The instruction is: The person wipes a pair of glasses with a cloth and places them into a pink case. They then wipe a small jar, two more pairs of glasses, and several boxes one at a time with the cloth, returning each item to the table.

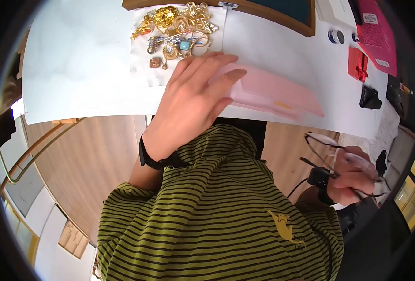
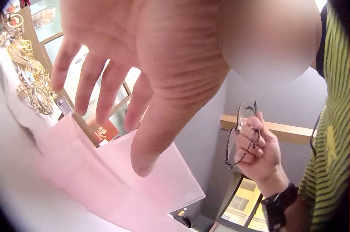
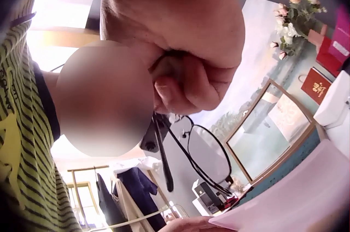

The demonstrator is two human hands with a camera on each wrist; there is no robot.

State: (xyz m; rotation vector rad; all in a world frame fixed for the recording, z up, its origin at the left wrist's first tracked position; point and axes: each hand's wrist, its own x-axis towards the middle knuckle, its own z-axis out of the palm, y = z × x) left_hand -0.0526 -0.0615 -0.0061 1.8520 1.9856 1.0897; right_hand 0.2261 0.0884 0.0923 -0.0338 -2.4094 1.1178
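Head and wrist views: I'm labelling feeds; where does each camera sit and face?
Head: on the head, facing down; table, shirt, left hand, right hand.
Left wrist: on that wrist, facing left hand and pink case; right hand, shirt.
Right wrist: on that wrist, facing right hand and glasses; shirt.
All share pink case and glasses.

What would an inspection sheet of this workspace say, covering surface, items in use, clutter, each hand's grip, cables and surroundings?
Surface: white tabletop; no damage seen.
Items in use: glasses held off the table's right side; translucent pink case near the front edge.
Clutter: gold-coloured jewellery on a white sheet, a wood-framed tray, a red box with a ribbon.
Grip: left hand open at the case's end, contact unclear; right hand curled round the glasses.
Cables: thin black cable by the right wrist.
Surroundings: wood-look floor, hanging clothes.
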